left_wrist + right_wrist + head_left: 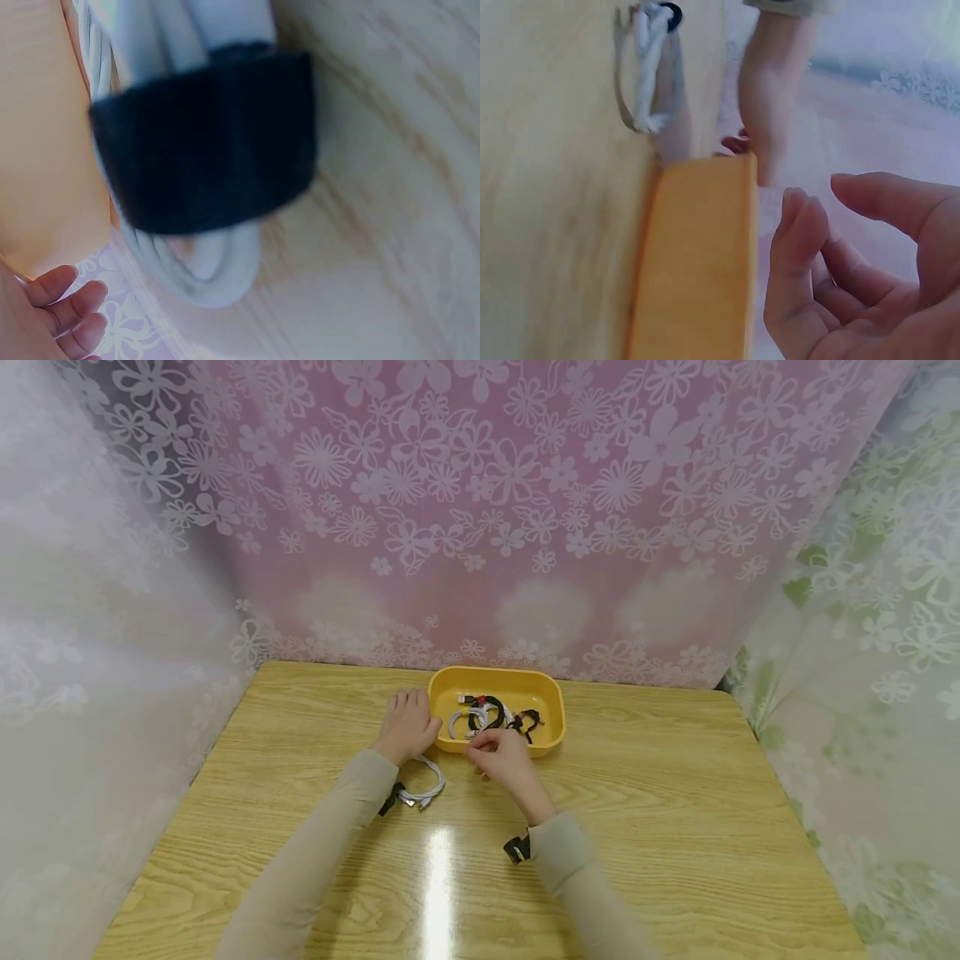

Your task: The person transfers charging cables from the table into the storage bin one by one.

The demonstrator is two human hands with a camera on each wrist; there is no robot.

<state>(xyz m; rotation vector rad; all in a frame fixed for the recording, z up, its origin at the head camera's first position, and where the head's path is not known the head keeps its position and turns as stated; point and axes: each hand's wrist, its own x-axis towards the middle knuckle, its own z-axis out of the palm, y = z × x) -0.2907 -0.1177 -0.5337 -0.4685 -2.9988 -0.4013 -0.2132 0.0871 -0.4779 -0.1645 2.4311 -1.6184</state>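
My left hand (406, 724) is at the left end of a yellow plastic bin (495, 671), its thumb close to the rim. In the left wrist view its fingers (79, 307) are loosely bent beside the bin's wall. My right hand (504, 764) hovers at the front rim. Its thumb and fingers are apart in the right wrist view, with nothing between them. Inside the bin lie a black USB cable (495, 703) with a red tie, a light grey cable (455, 720) and a small black cable (532, 717). A coiled white cable (435, 789), wrapped by a black strap (202, 142), lies below my left hand.
The bin stands near the back edge of a wood-grain table (675, 793). Behind it hangs a pink flowered curtain (480, 527), with paler curtains at both sides. A black wrist device (517, 849) sits at my right cuff.
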